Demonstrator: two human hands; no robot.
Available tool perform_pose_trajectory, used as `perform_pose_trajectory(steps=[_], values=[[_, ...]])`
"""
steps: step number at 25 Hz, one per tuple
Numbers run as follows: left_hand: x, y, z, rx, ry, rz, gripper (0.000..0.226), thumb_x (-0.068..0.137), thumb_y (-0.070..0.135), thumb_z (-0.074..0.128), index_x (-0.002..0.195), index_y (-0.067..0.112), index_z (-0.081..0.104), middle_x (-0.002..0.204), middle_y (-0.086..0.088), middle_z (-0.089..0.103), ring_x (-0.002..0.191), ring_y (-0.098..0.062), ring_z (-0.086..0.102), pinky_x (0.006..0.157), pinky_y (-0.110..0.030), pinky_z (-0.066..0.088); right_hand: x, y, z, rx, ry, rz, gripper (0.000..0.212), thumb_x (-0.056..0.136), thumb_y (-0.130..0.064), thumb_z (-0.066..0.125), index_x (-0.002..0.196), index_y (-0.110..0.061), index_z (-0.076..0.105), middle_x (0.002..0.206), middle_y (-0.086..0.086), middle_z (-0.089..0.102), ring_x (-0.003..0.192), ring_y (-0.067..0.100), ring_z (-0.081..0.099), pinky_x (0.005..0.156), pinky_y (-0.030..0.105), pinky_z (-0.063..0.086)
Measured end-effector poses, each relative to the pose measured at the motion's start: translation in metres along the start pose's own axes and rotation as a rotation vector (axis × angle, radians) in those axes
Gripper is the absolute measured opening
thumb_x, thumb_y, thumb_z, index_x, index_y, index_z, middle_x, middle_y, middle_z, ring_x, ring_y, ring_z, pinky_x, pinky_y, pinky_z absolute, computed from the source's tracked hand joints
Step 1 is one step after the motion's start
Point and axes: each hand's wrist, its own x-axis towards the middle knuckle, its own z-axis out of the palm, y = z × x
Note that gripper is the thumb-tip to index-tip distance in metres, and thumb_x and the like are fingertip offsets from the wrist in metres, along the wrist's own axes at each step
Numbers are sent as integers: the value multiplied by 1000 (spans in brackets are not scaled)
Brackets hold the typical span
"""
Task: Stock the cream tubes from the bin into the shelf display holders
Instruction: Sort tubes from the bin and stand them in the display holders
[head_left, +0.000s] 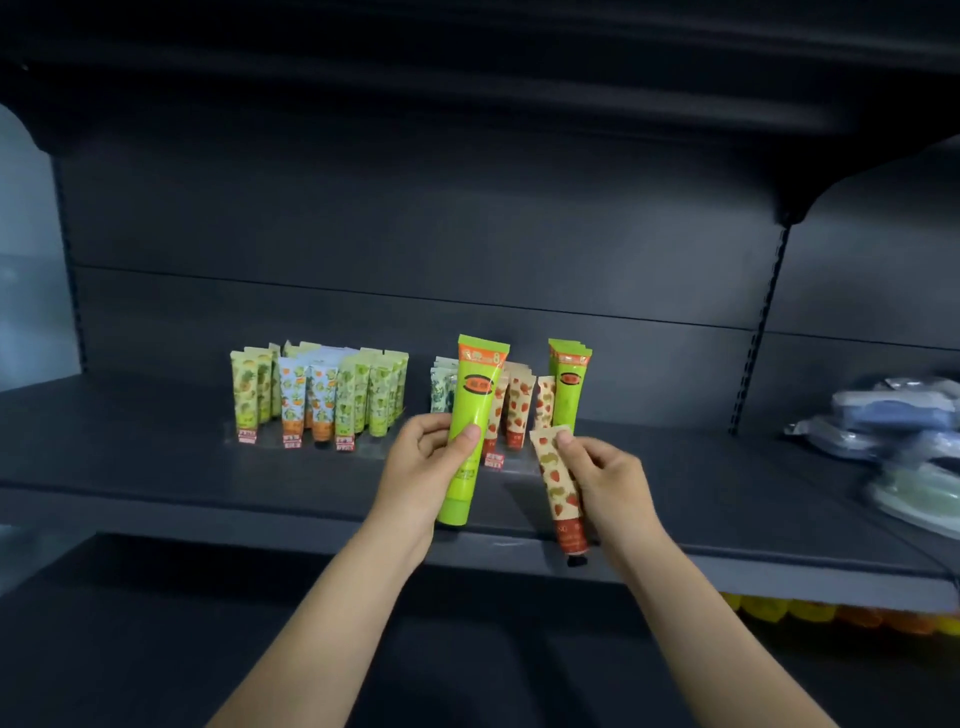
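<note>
Cream tubes in hand: two, one apiece. Green tube gripped in left hand, thumb pressed across the front, fingers curled behind; long axis near upright, crimped end up, cap end down, top leaning a little right. Strawberry-print tube pinched near its crimped end by right hand, thumb and fingertips closed on it; long axis tilted, cap hanging down toward the front edge of shelf. Both held just in front of right holder, touching no stocked tube as far as visible.

Likely next: seating one tube. Matching strawberry row straight ahead, between the hands, nearer the right one. Matching tall green tubes at the far right of the same holder, beyond the right hand, so probably a crossing reach for the left.

Counts: tall green standing, at least two, overlapped. Strawberry standing, about four visible. In left holder, a dense cluster of fruit-print tubes, too overlapped for an exact count; three price tags at its front. Bin out of view. Blurred packets at the shelf's right end.
</note>
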Motion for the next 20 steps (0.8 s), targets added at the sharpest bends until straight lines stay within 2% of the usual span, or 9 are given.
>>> perform_pose_trajectory(steps=[2,5,8,12,15,20], values=[[16,-3,4,-16,-20,14,22,83,13,66,101,19,56,101,0,64,89,-8,62,70,-17,46,26,-1,-7,-44,4,-50,28,88,-28,61,77,-3,69,69,10,66,57,13,55,56,22,45],[32,-8,13,-51,-41,20,29,83,10,65,109,19,56,104,4,65,94,-6,63,75,-19,46,63,-7,-16,-50,-18,-112,17,84,-23,66,77,-8,69,80,10,72,72,20,65,73,30,54],[47,-12,17,-27,-42,32,21,84,10,63,100,23,60,104,4,66,97,-6,62,77,-20,47,98,-10,-14,-94,27,-191,10,84,-21,68,80,-13,67,80,6,71,69,16,66,67,23,54],[64,-15,18,-48,-34,49,21,83,10,62,101,21,61,103,2,67,98,-9,62,80,-22,48,129,3,6,-239,64,-270,23,84,-29,67,77,-7,66,77,11,69,75,27,67,71,37,54],[69,-21,19,-46,-37,44,25,83,8,62,107,16,60,101,3,67,98,-10,63,82,-24,49,137,15,14,-320,91,-284,26,86,-31,64,79,-6,65,77,11,68,77,27,64,68,34,50],[80,-27,15,-37,-56,40,21,83,9,62,101,21,60,105,1,68,100,-11,64,81,-24,50,143,29,19,-350,72,-248,25,87,-31,63,79,-7,64,77,9,67,76,25,64,68,33,50]])
